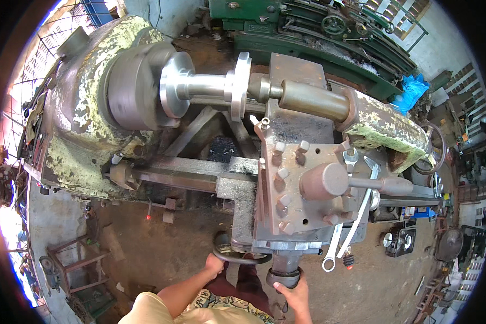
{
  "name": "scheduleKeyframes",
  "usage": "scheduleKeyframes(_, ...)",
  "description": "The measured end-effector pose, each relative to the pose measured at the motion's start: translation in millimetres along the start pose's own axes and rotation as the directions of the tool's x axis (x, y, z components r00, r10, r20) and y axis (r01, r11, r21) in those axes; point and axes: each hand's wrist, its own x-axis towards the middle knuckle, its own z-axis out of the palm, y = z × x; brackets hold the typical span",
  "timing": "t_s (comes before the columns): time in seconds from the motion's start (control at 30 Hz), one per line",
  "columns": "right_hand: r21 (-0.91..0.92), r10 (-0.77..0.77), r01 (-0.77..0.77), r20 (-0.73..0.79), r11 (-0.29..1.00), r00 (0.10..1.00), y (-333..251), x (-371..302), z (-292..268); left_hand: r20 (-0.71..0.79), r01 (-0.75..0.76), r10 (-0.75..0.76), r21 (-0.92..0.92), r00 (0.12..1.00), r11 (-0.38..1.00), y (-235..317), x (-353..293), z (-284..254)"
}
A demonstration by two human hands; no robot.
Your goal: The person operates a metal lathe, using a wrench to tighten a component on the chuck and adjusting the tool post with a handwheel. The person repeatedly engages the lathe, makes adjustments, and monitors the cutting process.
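Both hands (pixel 254 275) on lathe handwheels (pixel 240 256).

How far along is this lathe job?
Done: a shiny metal part sits clamped between the chuck and the tailstock. In hand: the left hand grips the handwheel, the right hand a crank handle. Left: the cutting tool is not yet touching the part.

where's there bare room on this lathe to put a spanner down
Bare patch: the flat slide top between tool post and workpiece. Crowded: the right edge, where spanners already lie, and the front, where both hands grip the handwheel and crank.
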Motion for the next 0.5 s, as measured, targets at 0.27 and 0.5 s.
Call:
scheduleKeyframes(0.27, -0.114, -0.029, 0.028, -0.005, 0.993, 1.000, -11, 10, 5, 0.174, -0.369, 0.359, 0.031, 0.917, 0.929, -56, 92, 89)
scheduleKeyframes(0.5, 0.017, -0.050, 0.050, 0.018, 0.999, 0.999, -7, 11, 10, 0.457, -0.063, 0.118, -0.133, 0.882, 0.989, -61, 60, 164)
